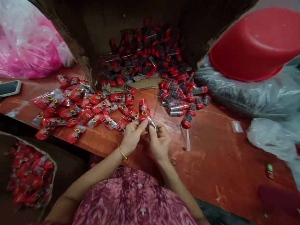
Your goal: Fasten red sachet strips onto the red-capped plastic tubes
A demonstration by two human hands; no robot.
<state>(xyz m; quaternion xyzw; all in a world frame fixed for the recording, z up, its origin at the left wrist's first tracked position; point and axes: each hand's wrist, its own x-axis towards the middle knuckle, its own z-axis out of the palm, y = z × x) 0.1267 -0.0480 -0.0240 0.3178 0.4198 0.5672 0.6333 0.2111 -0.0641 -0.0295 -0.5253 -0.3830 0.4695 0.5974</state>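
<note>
Both hands meet over the near part of the table. My left hand [133,134] pinches the lower left of a small red printed packet [143,109], which points away from me. Close against it, my right hand [159,140] grips the packet's lower right end, where something dark and shiny shows between the thumbs. What lies inside the packet is hidden by the fingers. Left of my hands spreads a pile of similar red packets [74,112]. Beyond my right hand lies a heap of clear, red-capped small containers [178,95] with dark contents.
A cardboard box [88,67] on its side holds many more red-capped containers. Right of it, a red tub [262,45] rests on a plastic bag [246,95]. A phone [4,90] lies far left, above a lower carton of red packets [31,176]. A pink-filled bag [23,48] stands behind.
</note>
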